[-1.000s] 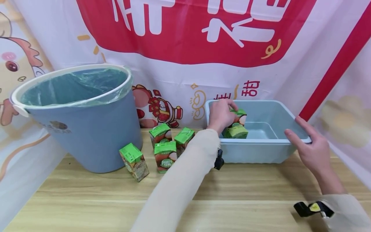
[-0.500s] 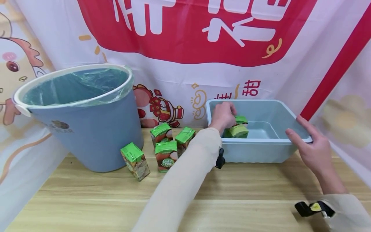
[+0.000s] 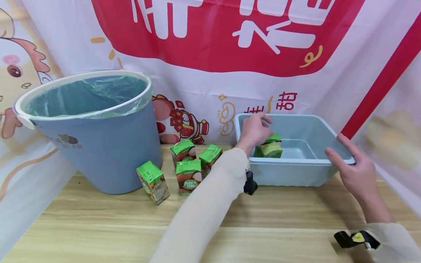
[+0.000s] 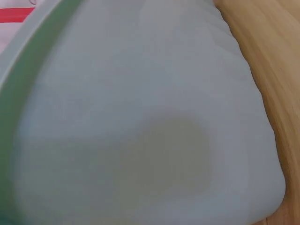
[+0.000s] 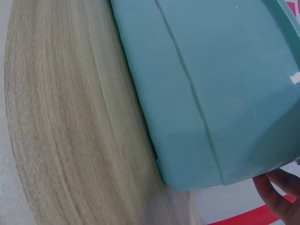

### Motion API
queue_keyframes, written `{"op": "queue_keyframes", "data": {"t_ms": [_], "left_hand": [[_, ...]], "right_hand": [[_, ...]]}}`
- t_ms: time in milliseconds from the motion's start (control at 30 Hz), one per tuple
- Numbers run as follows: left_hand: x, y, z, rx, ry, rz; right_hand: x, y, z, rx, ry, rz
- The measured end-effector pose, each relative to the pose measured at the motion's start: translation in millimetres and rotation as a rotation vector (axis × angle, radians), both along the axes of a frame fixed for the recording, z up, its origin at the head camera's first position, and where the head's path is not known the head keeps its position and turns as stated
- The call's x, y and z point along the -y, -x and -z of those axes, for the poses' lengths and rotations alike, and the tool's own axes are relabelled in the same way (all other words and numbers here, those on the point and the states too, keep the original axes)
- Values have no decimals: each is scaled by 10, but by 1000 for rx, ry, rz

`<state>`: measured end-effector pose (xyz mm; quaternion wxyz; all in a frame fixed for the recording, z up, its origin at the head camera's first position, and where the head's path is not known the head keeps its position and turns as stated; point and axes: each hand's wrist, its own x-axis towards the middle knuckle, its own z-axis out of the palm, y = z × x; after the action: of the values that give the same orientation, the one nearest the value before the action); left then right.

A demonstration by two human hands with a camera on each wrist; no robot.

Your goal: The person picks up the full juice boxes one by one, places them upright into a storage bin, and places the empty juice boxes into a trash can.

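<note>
head: bright, even; left wrist: hazy, blurred; right wrist: dimmer, tub (image 5: 201,93) part-shadowed

Small red character (image 3: 287,101) on the backdrop (image 3: 190,84), above and slightly right of the left fingers (image 3: 266,118): reads 甜. Red strokes (image 3: 254,109) beside it, partly hidden: uncertain. Red panel (image 3: 210,56), higher above the same fingers: large white characters (image 3: 296,41), cropped at top, not read. Bin (image 3: 98,160), well left of the left fingers: dark lettering (image 3: 74,145), blurred, looks like BEAR. Cartons (image 3: 189,175), left of and lower than these fingers: pale print in green ovals, illegible.
</note>
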<state>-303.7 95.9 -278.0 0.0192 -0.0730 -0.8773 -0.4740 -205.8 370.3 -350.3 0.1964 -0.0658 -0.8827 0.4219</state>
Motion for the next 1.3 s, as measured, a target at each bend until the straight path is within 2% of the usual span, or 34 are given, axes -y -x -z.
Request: {"op": "queue_keyframes", "data": {"t_ms": [133, 233, 567, 933, 1133, 1300], "left_hand": [[28, -35, -15, -51, -137, -20], [61, -71, -22, -76, -195, -30], [136, -221, -22, -60, -267, 9], [269, -463, 23, -166, -248, 69], [441, -588, 35, -144, -305, 88], [651, -711, 83, -148, -327, 68]], "right_hand": [[-7, -8, -1, -11, -6, 5], [-4, -9, -4, -16, -1, 3], [11, -16, -8, -21, -4, 1], [4, -3, -10, -33, 10, 6], [-3, -5, -10, -36, 4, 4], [-2, -10, 0, -35, 14, -3]]}}
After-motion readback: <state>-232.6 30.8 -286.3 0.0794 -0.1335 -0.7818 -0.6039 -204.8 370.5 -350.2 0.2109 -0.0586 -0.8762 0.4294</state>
